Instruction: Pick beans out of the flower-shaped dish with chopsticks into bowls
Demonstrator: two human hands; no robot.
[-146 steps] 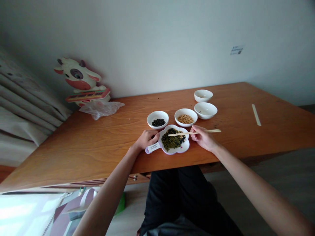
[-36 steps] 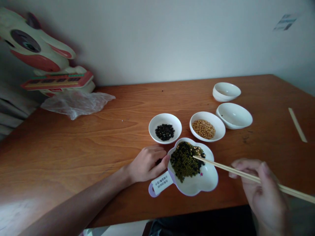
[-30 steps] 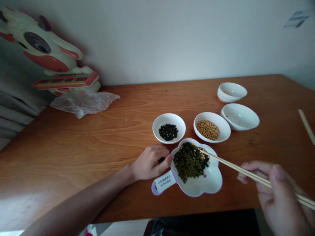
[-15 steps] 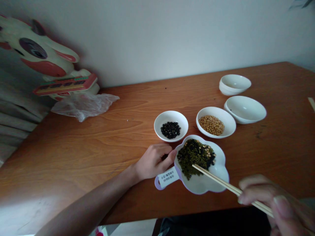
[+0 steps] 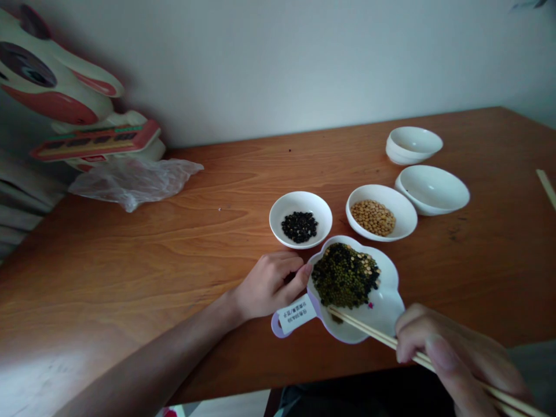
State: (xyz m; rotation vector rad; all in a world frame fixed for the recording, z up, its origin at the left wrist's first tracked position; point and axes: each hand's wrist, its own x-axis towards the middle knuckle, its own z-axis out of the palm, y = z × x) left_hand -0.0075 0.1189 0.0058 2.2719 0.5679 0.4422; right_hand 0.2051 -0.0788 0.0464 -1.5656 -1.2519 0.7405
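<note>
My right hand [image 5: 452, 353] is closed around a pair of wooden chopsticks [image 5: 377, 334]. Their tips touch the lower left inside of a white flower-shaped dish [image 5: 386, 313] with a lilac rim and a labelled handle [image 5: 296, 314]. Mixed green, black and tan beans [image 5: 345, 275] lie heaped in the dish's upper left, and a small pink speck [image 5: 370, 304] shows below them. My left hand [image 5: 271, 286] grips the dish's left rim, thumb at the edge, other fingers curled and partly hidden. Just behind stand a bowl [image 5: 280, 211] of black beans and a bowl [image 5: 408, 220] of tan beans.
Two more white bowls, one nearer [image 5: 434, 191] and one farther [image 5: 414, 145], stand at the back right. A wooden stick [image 5: 546, 188] lies at the right edge. On the left are a clear plastic bag [image 5: 139, 179] and a cow-shaped toy keyboard [image 5: 99, 142] by the wall.
My right hand and the chopsticks have moved left, the tips shifting toward the dish's lower left. The pink speck now shows. My left hand stays put; the view has shifted slightly.
</note>
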